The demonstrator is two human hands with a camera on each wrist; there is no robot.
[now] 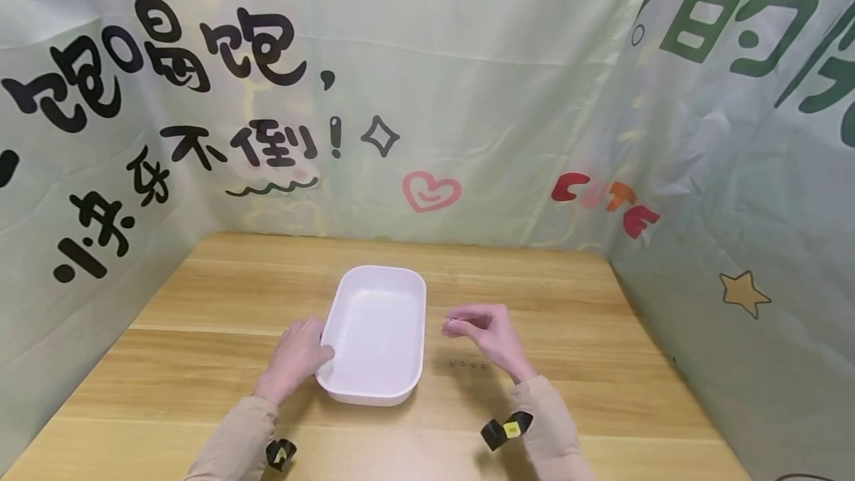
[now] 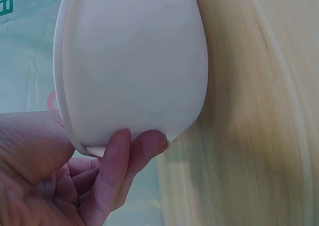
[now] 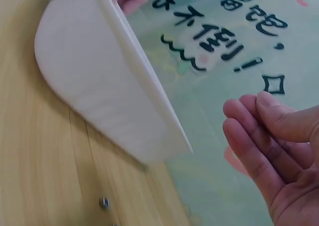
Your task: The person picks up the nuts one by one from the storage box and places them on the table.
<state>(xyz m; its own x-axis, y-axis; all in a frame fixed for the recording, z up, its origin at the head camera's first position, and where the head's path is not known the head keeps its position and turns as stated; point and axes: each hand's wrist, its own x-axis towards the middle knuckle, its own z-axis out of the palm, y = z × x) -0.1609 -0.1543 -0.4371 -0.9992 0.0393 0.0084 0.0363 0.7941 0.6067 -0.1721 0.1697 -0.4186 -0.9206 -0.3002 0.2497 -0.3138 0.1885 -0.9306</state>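
Observation:
A white plastic basin, rectangular with rounded corners, stands on the wooden table. My left hand grips its left side, thumb over the rim and fingers against the outer wall, as the left wrist view shows of the basin. Right of the basin, my right hand is raised above the table with thumb and fingertips pinched together. A tiny dark speck shows at those fingertips, a small metal piece mostly hidden by them. Below that hand several small metal pieces lie in a row; one metal piece shows in the right wrist view.
The wooden table extends around the basin. Printed fabric curtains with lettering close in the back and both sides. A dark cable shows at the lower right corner.

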